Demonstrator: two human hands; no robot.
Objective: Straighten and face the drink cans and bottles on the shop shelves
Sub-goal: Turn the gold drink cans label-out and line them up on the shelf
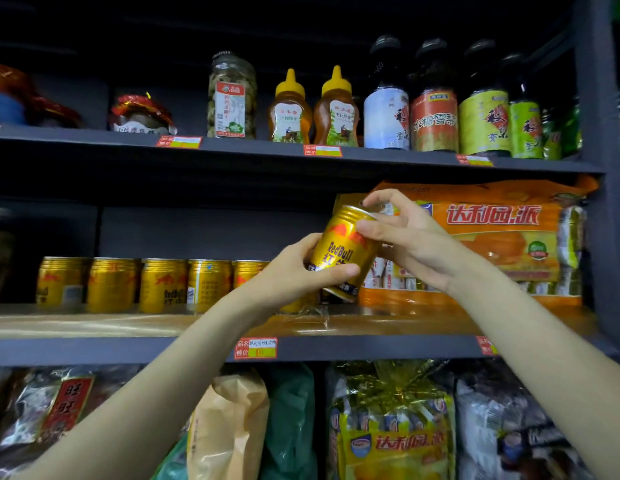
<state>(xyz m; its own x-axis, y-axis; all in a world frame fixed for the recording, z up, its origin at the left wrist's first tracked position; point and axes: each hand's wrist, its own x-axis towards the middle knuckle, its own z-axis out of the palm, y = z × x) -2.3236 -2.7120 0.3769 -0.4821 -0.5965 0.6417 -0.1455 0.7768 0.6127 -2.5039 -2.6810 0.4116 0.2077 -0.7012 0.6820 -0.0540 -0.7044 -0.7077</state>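
A gold Red Bull can [339,249] is lifted and tilted above the middle shelf [128,323], its label towards me. My left hand [294,275] grips its lower body from the left. My right hand [409,237] holds its upper part, fingers curled round the rim. Several more gold cans [111,284] stand in a row on the same shelf to the left, with labels turned different ways. Dark drink bottles [433,109] with coloured labels line the upper shelf at the right.
An orange snack pack [492,237] fills the middle shelf right of the can. Two honey squeeze bottles [291,112] and a jar [232,98] stand on the upper shelf. Bagged snacks [391,434] crowd the bottom shelf. A shelf upright [603,168] bounds the right.
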